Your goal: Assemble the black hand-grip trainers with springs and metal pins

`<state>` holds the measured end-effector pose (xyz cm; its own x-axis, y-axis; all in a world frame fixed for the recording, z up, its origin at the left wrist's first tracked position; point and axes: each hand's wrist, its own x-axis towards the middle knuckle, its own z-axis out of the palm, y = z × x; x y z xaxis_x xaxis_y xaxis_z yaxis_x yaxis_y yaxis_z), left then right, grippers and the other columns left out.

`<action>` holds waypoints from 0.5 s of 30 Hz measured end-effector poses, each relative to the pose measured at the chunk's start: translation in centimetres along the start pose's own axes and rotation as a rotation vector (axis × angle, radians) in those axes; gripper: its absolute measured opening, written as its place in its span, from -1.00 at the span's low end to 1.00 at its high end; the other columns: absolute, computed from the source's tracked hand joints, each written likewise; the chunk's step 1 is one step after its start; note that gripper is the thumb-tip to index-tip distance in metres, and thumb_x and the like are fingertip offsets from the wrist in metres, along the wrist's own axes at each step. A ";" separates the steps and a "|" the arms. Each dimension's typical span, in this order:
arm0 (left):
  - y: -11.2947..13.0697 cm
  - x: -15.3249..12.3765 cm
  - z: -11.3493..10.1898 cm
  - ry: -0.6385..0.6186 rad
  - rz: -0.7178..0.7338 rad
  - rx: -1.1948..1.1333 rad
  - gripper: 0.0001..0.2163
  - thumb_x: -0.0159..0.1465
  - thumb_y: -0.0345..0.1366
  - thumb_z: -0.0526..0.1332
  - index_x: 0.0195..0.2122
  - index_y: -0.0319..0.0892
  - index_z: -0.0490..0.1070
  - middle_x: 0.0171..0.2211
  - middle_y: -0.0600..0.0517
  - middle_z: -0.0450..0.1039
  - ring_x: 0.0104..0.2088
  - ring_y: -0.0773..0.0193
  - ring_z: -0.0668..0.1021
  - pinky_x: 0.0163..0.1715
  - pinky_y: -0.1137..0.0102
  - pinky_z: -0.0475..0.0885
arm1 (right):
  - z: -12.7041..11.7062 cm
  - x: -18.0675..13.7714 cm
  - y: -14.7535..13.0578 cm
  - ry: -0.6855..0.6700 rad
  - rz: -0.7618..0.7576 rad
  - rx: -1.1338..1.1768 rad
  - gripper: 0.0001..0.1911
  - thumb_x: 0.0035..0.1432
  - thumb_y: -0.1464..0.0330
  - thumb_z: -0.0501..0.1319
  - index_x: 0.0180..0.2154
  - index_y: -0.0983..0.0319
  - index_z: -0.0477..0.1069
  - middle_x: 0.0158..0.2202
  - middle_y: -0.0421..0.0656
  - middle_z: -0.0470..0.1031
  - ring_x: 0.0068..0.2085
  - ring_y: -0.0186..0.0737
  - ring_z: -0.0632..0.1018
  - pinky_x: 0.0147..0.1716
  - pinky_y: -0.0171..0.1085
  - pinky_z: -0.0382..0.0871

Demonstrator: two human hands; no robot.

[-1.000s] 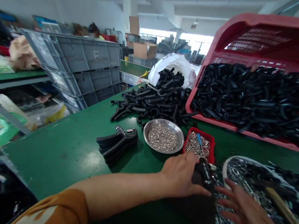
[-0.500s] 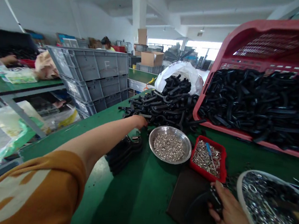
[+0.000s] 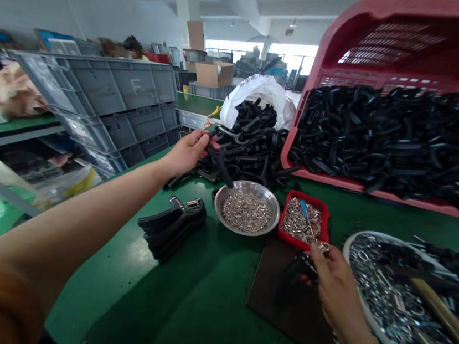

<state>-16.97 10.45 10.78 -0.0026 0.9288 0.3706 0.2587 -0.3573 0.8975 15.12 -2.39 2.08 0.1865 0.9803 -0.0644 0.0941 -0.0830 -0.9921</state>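
The left hand pinches a curved black handle between thumb and fingers, before the tangled far handle pile; its lower end hangs near the round steel bowl of tiny shiny metal parts. Near right, the right hand pinches a blurred black grip with metal fittings over a flat dark mat, just nearer than the rectangular red plastic tray. Stacked black hand grips lie left on the smooth green table.

White F on grey crate
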 end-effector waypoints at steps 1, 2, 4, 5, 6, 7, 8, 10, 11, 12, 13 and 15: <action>0.7 -1.4 1.9 -0.009 -0.005 -0.087 -0.72 0.24 -0.09 0.02 -0.22 -0.21 0.28 -0.36 0.03 0.40 -0.35 0.34 0.44 -0.29 0.38 0.38 | 0.2 -0.3 -0.6 0.015 -0.070 -0.019 -0.61 -0.01 0.04 0.16 -0.26 0.20 0.27 -0.44 -0.23 0.35 -0.49 -0.32 0.41 -0.65 -0.39 0.34; 1.4 -2.9 4.1 -0.034 -0.048 -0.139 -0.72 0.23 -0.08 0.02 -0.26 -0.21 0.30 -0.43 0.05 0.36 -0.43 0.36 0.43 -0.38 0.41 0.39 | 0.4 -0.7 -1.2 0.027 -0.132 -0.032 -0.62 0.01 0.05 0.15 -0.26 0.19 0.25 -0.46 -0.23 0.33 -0.50 -0.33 0.40 -0.66 -0.39 0.34; 2.2 -6.3 8.6 -0.146 -0.170 -0.235 -0.70 0.23 -0.05 0.00 -0.23 -0.19 0.30 -0.52 0.11 0.28 -0.56 0.39 0.39 -0.56 0.46 0.37 | 0.8 -1.7 -2.1 0.036 -0.210 -0.050 -0.66 0.04 0.07 0.13 -0.28 0.17 0.23 -0.49 -0.26 0.30 -0.55 -0.35 0.38 -0.71 -0.41 0.30; 2.4 -8.0 10.8 -0.214 -0.211 -0.288 -0.68 0.23 -0.04 -0.02 -0.24 -0.19 0.30 -0.55 0.12 0.24 -0.58 0.40 0.37 -0.62 0.49 0.35 | 1.1 -2.3 -2.4 0.032 -0.226 -0.064 -0.68 0.05 0.08 0.13 -0.28 0.16 0.21 -0.51 -0.28 0.29 -0.59 -0.37 0.36 -0.73 -0.41 0.28; 2.6 -9.4 12.8 -0.276 -0.253 -0.326 -0.67 0.24 -0.03 -0.03 -0.24 -0.19 0.29 -0.55 0.12 0.23 -0.58 0.40 0.37 -0.65 0.50 0.33 | 1.3 -2.8 -2.6 0.027 -0.234 -0.083 -0.70 0.05 0.10 0.14 -0.28 0.15 0.20 -0.52 -0.29 0.28 -0.62 -0.38 0.35 -0.75 -0.41 0.26; 2.6 -10.7 14.5 -0.296 -0.263 -0.344 -0.66 0.25 -0.02 -0.06 -0.24 -0.19 0.29 -0.56 0.12 0.22 -0.60 0.41 0.35 -0.66 0.52 0.30 | 1.4 -3.3 -2.7 0.023 -0.243 -0.109 -0.71 0.05 0.11 0.14 -0.28 0.15 0.20 -0.52 -0.30 0.28 -0.63 -0.39 0.34 -0.75 -0.40 0.26; 2.6 -11.6 15.8 -0.303 -0.235 -0.337 -0.65 0.26 -0.03 -0.08 -0.23 -0.20 0.30 -0.58 0.13 0.22 -0.61 0.41 0.33 -0.66 0.52 0.29 | 1.4 -3.6 -2.6 0.026 -0.257 -0.143 -0.72 0.05 0.13 0.15 -0.27 0.15 0.19 -0.52 -0.29 0.28 -0.63 -0.38 0.35 -0.73 -0.38 0.27; 2.6 -12.8 17.5 -0.296 -0.157 -0.290 -0.65 0.28 -0.06 -0.10 -0.24 -0.22 0.32 -0.59 0.11 0.25 -0.58 0.40 0.34 -0.58 0.50 0.30 | 1.2 -4.0 -2.4 0.069 -0.300 -0.228 -0.72 0.06 0.15 0.16 -0.26 0.16 0.20 -0.49 -0.26 0.32 -0.60 -0.35 0.39 -0.67 -0.35 0.31; 2.6 -13.1 17.9 -0.289 -0.111 -0.256 -0.65 0.28 -0.08 -0.10 -0.24 -0.22 0.33 -0.58 0.10 0.26 -0.55 0.39 0.36 -0.53 0.48 0.31 | 1.0 -4.0 -2.2 0.100 -0.324 -0.277 -0.73 0.06 0.16 0.15 -0.26 0.17 0.20 -0.48 -0.23 0.34 -0.57 -0.33 0.41 -0.64 -0.33 0.33; 2.7 -13.2 18.1 -0.283 -0.073 -0.222 -0.65 0.29 -0.09 -0.10 -0.24 -0.22 0.34 -0.57 0.09 0.27 -0.53 0.38 0.37 -0.49 0.47 0.31 | 0.7 -4.1 -2.0 0.128 -0.345 -0.322 -0.73 0.06 0.16 0.15 -0.27 0.18 0.21 -0.46 -0.21 0.35 -0.54 -0.30 0.43 -0.61 -0.32 0.33; 2.8 -13.3 18.2 -0.277 -0.046 -0.193 -0.66 0.29 -0.10 -0.11 -0.24 -0.22 0.35 -0.56 0.09 0.28 -0.51 0.37 0.37 -0.47 0.46 0.31 | 0.5 -4.0 -1.9 0.147 -0.363 -0.354 -0.74 0.07 0.17 0.14 -0.28 0.19 0.21 -0.45 -0.19 0.36 -0.52 -0.29 0.44 -0.59 -0.31 0.34; 3.1 -13.2 18.2 -0.268 -0.017 -0.147 -0.66 0.30 -0.12 -0.12 -0.23 -0.22 0.34 -0.56 0.09 0.27 -0.51 0.37 0.37 -0.47 0.46 0.30 | 0.0 -4.1 -1.6 0.174 -0.388 -0.378 -0.76 0.09 0.17 0.12 -0.29 0.19 0.21 -0.45 -0.18 0.37 -0.49 -0.27 0.45 -0.55 -0.30 0.35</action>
<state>1.42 -1.14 4.28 0.2546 0.9204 0.2966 0.1178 -0.3340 0.9352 14.20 -6.28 3.92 0.2243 0.9104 0.3475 0.5251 0.1875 -0.8302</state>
